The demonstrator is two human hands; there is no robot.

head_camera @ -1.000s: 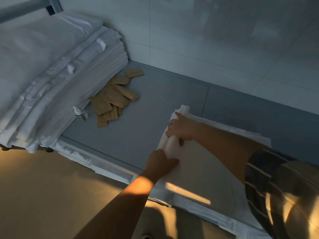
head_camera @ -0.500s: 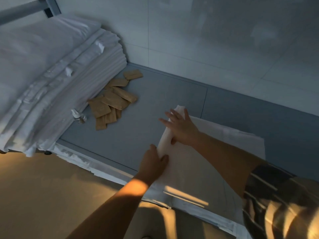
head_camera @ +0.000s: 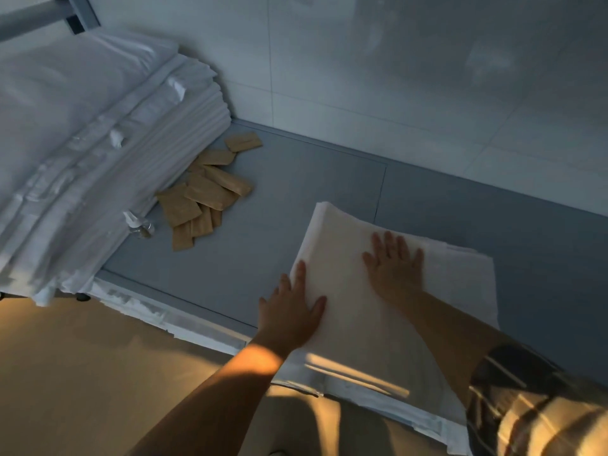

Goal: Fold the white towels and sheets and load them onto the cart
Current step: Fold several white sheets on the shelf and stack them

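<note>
Head view: two hands press flat on one folded white towel (head_camera: 348, 255) lying on a grey counter (head_camera: 296, 205) beside the wall. Left hand (head_camera: 289, 311) rests on the towel's near left edge, fingers straight and spread; right hand (head_camera: 394, 264) lies palm down further in, fingers splayed. One tall stack of folded white sheets (head_camera: 98, 153) sits at left, beside roughly ten brown packets (head_camera: 204, 195) and one small bottle (head_camera: 139, 225).
</note>
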